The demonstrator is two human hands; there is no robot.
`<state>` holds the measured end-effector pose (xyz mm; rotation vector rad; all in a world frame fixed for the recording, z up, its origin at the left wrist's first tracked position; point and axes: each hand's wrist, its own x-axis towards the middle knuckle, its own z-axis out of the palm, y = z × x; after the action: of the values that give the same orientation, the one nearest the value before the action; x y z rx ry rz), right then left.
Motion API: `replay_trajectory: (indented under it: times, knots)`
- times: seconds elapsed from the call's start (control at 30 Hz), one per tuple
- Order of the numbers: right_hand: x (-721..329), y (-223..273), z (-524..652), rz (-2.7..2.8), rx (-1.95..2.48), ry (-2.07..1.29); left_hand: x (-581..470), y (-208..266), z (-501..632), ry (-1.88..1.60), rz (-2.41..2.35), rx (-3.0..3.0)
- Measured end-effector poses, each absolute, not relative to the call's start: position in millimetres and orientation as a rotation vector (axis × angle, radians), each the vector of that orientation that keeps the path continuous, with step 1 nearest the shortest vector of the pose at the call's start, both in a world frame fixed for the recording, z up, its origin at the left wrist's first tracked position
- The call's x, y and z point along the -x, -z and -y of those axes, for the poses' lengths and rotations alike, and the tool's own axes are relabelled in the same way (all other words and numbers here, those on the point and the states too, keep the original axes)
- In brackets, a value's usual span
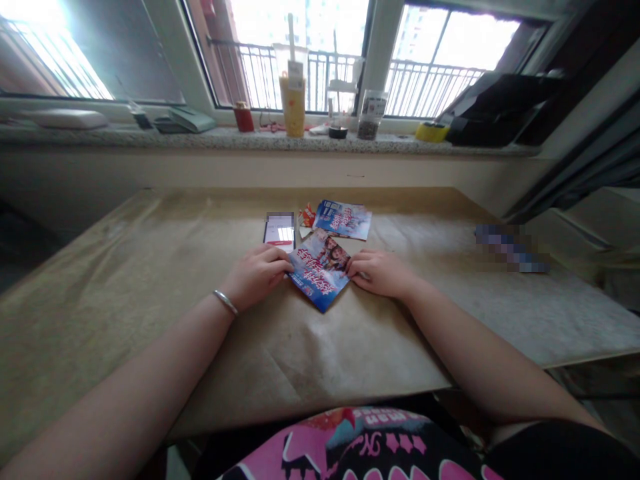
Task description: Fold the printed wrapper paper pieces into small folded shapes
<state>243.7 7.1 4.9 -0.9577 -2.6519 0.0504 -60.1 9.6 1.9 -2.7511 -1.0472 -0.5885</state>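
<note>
Left hand point(260, 272): left corner of leaflet point(317, 277) pinched by fingers.
Right hand point(383, 272): right corner apparently clamped by fingers.
Pile point(345, 220): laid towards desk's point(125, 287) far edge.

Left grip point(261, 272) and right grip point(379, 271) hold blue leaflet point(316, 277); phone point(279, 230) near.

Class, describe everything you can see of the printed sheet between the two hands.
The printed sheet looks like paper or thin card, mostly blue and whitish, with large red lettering and pictured figures. It is turned diagonally over the brown tabletop, one corner pointing down the picture. The left hand holds its left corner, the right hand its right side.
</note>
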Motion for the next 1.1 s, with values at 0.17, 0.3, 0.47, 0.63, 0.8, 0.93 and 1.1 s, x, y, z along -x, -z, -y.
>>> replay_trajectory:
  times: [0.17,0.3,0.47,0.63,0.8,0.93,1.1]
  knots:
    - [-241.1,-5.5,-5.1,2.712,0.93,-0.034,53.5,-6.6,0.5,0.461,1.022,2.787]
    - [-240.3,-3.4,-6.1,2.723,0.879,-0.018,49.2,-8.8,5.7,0.457,1.016,2.777]
    - [-237.3,-3.6,-6.3,2.754,0.827,0.048,46.1,-10.0,10.3,0.501,1.036,2.732]
    - [-232.7,-4.8,-3.8,2.766,0.796,0.057,42.3,-10.6,13.6,0.447,1.034,2.745]
    - [-230.5,-3.5,-3.3,2.746,0.779,0.045,40.6,-11.7,14.5,0.441,1.026,2.768]
    - [-228.4,-3.4,-3.7,2.738,0.806,0.033,38.9,-15.1,14.6,0.424,0.962,2.823]
    - [-226.8,-1.4,-4.2,2.673,0.833,-0.056,37.3,-16.1,13.9,0.38,0.885,2.86]
